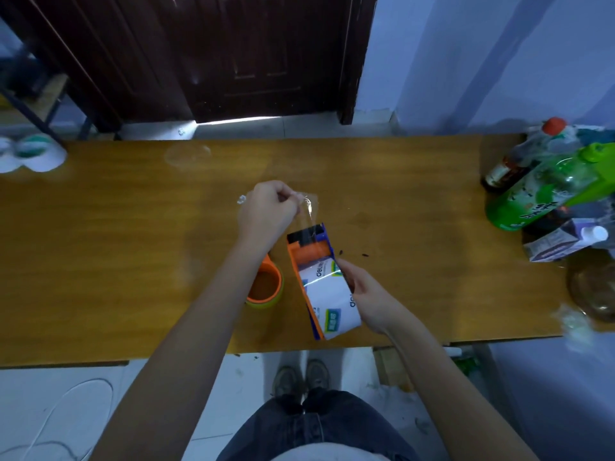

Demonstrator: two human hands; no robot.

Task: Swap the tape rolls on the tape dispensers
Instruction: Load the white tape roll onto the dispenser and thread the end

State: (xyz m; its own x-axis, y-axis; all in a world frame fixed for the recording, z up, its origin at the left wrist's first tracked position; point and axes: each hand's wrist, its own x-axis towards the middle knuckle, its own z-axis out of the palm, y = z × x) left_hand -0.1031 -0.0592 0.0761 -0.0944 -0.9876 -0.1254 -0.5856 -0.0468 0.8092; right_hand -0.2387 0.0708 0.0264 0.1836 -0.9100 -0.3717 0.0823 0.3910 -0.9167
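Reading "deli", the tape roll [332, 296] sits in the right hand [366, 296].

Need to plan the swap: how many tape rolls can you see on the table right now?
2. One white-labelled roll sits in the orange dispenser, steadied by the right hand; one orange-cored roll lies loose on the table beside it. Others may be hidden.

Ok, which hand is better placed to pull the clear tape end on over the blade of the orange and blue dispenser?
Probably the left hand: it already pinches the clear tape end beyond the front of the orange and blue dispenser. The right hand grips the dispenser's side by the white-labelled roll, steadying it.
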